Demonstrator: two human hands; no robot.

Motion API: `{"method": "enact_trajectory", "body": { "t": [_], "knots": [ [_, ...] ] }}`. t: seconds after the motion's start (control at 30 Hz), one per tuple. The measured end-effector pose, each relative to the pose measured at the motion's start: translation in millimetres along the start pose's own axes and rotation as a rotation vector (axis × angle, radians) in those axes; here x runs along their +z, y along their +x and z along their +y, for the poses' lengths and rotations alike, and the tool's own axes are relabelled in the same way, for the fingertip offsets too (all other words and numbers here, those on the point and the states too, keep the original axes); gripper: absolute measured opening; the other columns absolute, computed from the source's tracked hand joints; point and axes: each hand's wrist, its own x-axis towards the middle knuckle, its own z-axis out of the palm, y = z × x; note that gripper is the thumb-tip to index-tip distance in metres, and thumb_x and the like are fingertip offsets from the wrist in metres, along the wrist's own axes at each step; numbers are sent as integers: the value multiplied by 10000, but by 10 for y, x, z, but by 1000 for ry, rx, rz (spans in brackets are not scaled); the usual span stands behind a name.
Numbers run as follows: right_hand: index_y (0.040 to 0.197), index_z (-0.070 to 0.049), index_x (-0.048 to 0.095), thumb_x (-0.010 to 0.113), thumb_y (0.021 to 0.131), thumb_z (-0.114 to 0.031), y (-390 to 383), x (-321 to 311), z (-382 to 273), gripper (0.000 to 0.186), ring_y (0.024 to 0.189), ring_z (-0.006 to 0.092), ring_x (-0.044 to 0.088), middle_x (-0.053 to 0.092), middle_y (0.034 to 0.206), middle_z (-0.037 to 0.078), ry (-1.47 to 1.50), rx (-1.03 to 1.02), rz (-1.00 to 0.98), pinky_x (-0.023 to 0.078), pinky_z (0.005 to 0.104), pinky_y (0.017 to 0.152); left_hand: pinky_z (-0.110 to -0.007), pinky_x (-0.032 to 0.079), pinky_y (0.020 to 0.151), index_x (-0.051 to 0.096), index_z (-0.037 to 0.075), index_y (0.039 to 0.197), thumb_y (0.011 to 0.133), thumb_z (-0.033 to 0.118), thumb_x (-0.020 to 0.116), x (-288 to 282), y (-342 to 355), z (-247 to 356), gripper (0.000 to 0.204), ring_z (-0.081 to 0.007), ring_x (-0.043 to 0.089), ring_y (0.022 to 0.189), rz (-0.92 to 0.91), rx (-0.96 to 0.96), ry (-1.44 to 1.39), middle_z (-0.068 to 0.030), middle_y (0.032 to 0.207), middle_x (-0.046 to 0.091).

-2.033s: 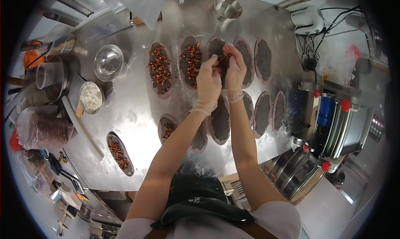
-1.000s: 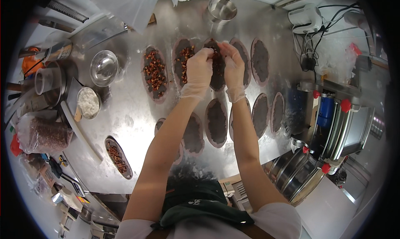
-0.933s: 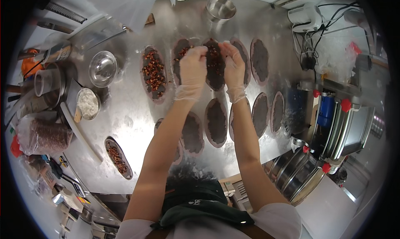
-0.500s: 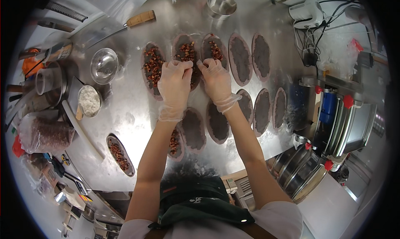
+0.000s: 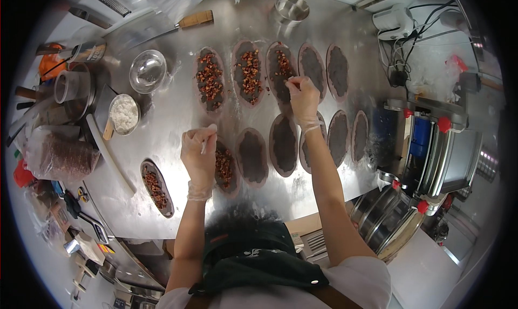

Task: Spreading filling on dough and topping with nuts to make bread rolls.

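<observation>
Oval pieces of flat dough, pinkish at the rim and spread with a dark grey layer, lie in two rows on the steel table point(image 5: 172, 112). My right hand point(image 5: 304, 100), in a clear plastic glove, is pinched closed above the third dough oval point(image 5: 280, 84) of the far row, which has reddish-brown chopped bits at its far end. Whatever its fingertips hold is hidden. My left hand point(image 5: 199, 153), gloved too, is closed beside a near-row oval topped with bits point(image 5: 223, 166); its contents cannot be made out. Bits cover the far row's two leftmost ovals, the first point(image 5: 210, 80) and second point(image 5: 249, 74).
Another topped oval point(image 5: 156, 189) lies apart at the near left. Farther left are a bowl of white powder point(image 5: 124, 114), a clear bowl point(image 5: 147, 71) and a white rod point(image 5: 110, 155). A wooden-handled knife point(image 5: 195, 19) and metal bowl point(image 5: 292, 8) stand at the back; a roller machine point(image 5: 440, 147) at right.
My hands have parted. The left has moved back toward me and left, away from the second far oval; the right has shifted right over the third. More of the topped ovals shows.
</observation>
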Motion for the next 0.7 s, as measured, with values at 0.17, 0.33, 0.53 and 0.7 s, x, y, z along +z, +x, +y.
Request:
{"method": "enact_trajectory", "body": {
  "t": [0.17,0.33,0.53,0.7],
  "knots": [
    [865,-46,663,690,769,-55,39,-44,99,101,765,311,637,652,898,102,-90,-45,39,499,365,675,-297,486,698,659,67,923,748,-65,690,-339,-415,-152,221,-204,588,795,-36,-34,-10,-64,857,629],
    [870,-73,676,666,792,-80,321,-8,-108,79,802,296,638,650,908,81,-105,-97,101,494,372,690,-295,483,696,652,56,886,752,-66,675,-656,-801,-256,183,-203,584,809,-27,-167,22,-65,870,623],
    [887,-119,685,637,820,-88,393,73,-100,88,831,280,635,640,948,46,-267,-109,-45,494,382,709,-290,478,710,661,52,888,763,-50,669,-764,-1028,-191,162,-194,585,811,1,-285,-33,-75,869,627],
    [879,-133,687,639,816,-98,307,9,-75,87,822,276,636,636,944,41,-196,-118,35,500,374,708,-290,474,715,663,53,896,769,-45,666,-821,-1136,-211,160,-196,584,808,1,-286,-47,-74,872,627]
  ]
}}
